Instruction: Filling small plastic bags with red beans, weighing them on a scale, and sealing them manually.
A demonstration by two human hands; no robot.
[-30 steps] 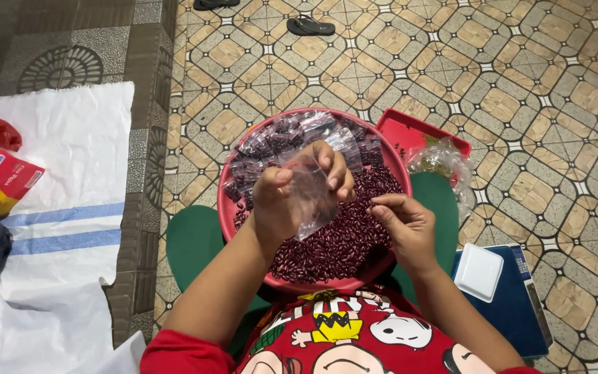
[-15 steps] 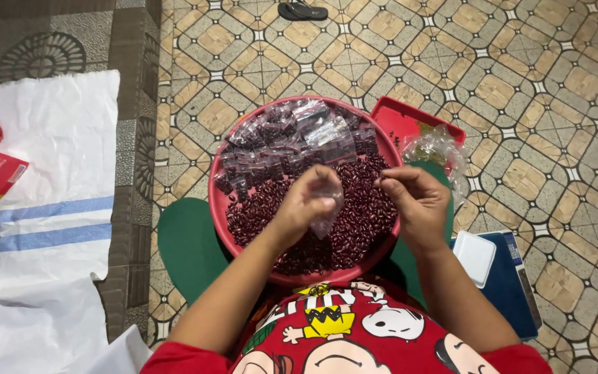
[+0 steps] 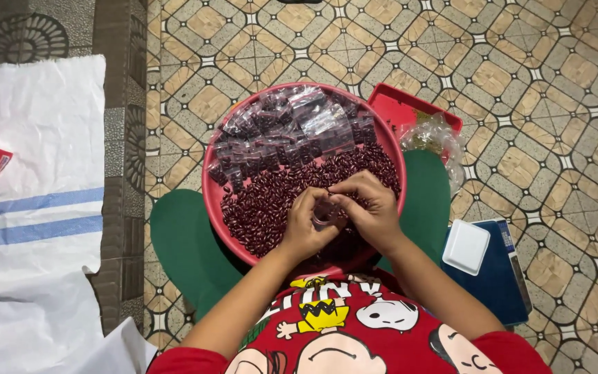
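Small clear bag (image 3: 324,213) | pinched between left hand (image 3: 304,225) and right hand (image 3: 372,208) over red basin (image 3: 210,195) | risk: loose pinch, beans (image 3: 257,211) spilling out

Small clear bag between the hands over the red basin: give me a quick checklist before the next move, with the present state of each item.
1. Small clear bag pinched by both hands: ok.
2. Left hand and right hand over the red basin: ok.
3. Bag's mouth closed: cannot tell, fingers cover it.
4. Loose red beans inside the basin, none seen on the tiled floor: ok.
5. Filled bags piled at the far side, apart from the hands: ok.
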